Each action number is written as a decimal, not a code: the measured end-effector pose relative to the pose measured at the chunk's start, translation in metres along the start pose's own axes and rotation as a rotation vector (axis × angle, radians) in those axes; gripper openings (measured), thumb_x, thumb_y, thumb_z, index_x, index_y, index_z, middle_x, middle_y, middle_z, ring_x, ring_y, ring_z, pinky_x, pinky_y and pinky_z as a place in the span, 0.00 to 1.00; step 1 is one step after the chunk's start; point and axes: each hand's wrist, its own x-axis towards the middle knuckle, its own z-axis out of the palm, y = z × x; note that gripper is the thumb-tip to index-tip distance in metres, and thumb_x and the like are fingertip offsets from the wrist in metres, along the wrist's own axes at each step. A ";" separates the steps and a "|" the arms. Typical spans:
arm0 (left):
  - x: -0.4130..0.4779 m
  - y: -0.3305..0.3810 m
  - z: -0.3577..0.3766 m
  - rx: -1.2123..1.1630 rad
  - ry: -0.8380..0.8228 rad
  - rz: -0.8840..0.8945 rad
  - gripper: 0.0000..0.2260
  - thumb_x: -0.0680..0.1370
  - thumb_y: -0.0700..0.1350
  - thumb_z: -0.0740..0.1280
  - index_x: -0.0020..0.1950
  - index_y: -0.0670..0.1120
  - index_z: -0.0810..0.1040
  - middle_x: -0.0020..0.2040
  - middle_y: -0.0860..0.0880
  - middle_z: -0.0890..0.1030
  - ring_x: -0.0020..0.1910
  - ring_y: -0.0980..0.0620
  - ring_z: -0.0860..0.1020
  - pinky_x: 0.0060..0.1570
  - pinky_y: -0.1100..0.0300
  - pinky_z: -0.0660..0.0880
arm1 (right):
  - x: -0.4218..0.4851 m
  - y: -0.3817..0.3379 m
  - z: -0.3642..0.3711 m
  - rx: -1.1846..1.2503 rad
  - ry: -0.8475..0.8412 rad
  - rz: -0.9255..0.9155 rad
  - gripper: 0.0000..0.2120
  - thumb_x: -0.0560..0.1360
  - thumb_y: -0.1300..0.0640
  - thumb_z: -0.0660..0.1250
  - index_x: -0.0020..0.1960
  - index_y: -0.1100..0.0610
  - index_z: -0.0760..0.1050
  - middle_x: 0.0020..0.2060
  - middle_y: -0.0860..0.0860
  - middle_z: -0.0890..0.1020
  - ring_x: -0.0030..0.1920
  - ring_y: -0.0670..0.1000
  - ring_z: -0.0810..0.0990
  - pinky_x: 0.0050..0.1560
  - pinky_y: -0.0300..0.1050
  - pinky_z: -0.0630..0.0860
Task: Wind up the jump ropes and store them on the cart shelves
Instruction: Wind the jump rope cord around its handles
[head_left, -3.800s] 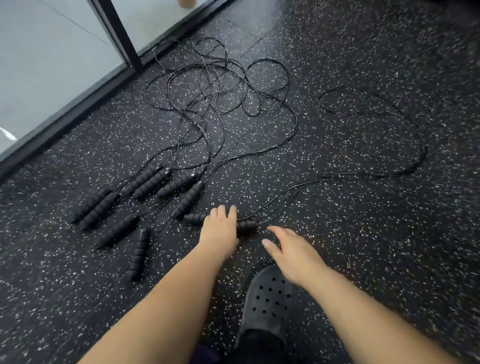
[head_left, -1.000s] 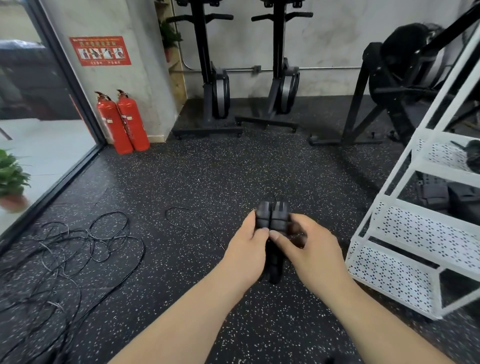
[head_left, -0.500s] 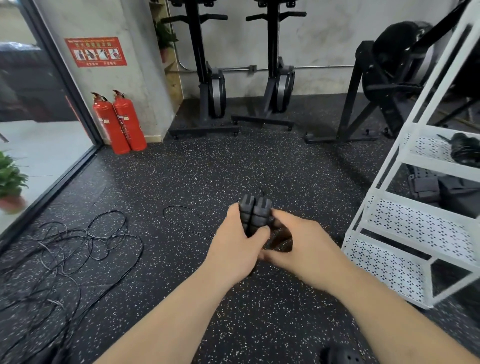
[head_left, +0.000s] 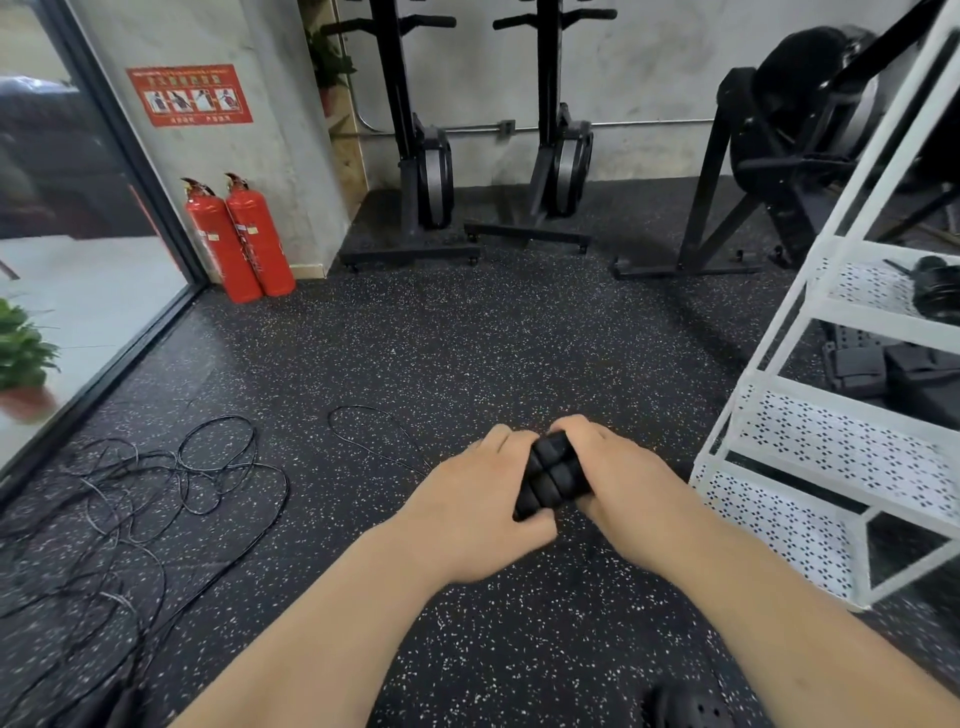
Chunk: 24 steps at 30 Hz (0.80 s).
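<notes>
Left of the white cart (head_left: 841, 415), loose ropes (head_left: 130, 519) sprawl across the speckled floor (head_left: 467, 338), with two red fire extinguishers (head_left: 239, 239) standing farther left by the wall. Just left of the cart's bottom shelf, your left hand (head_left: 467, 506) and right hand (head_left: 618, 473) both curl round the paired black handles (head_left: 550, 475), whose long axis tilts away from you and slightly toward the cart. Your fingers hide where the cord leaves them, and the dark items on the cart's shelves are cut off.

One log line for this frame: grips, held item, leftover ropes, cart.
left grip: holds paired handles | right grip: holds same handles | loose ropes: tangled on floor, left | cart: at right, untouched
</notes>
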 end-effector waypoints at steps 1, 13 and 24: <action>0.000 0.000 0.003 0.065 0.034 0.023 0.26 0.79 0.60 0.64 0.75 0.54 0.65 0.58 0.55 0.70 0.55 0.51 0.73 0.58 0.52 0.73 | 0.001 0.000 0.001 0.014 -0.008 0.013 0.24 0.79 0.59 0.70 0.68 0.43 0.63 0.58 0.45 0.78 0.51 0.53 0.80 0.53 0.55 0.79; -0.001 -0.004 -0.002 0.015 0.147 -0.132 0.23 0.78 0.52 0.70 0.70 0.59 0.66 0.59 0.57 0.78 0.51 0.51 0.80 0.54 0.50 0.80 | 0.005 0.003 -0.012 0.238 0.015 0.036 0.23 0.79 0.59 0.72 0.65 0.36 0.72 0.46 0.41 0.82 0.42 0.43 0.82 0.43 0.42 0.78; 0.000 -0.056 -0.034 -0.906 0.553 -0.428 0.11 0.78 0.40 0.71 0.55 0.53 0.78 0.42 0.48 0.80 0.36 0.49 0.74 0.39 0.51 0.75 | 0.000 0.043 -0.055 0.382 0.287 0.106 0.11 0.85 0.43 0.61 0.49 0.39 0.81 0.23 0.46 0.69 0.23 0.44 0.64 0.27 0.37 0.65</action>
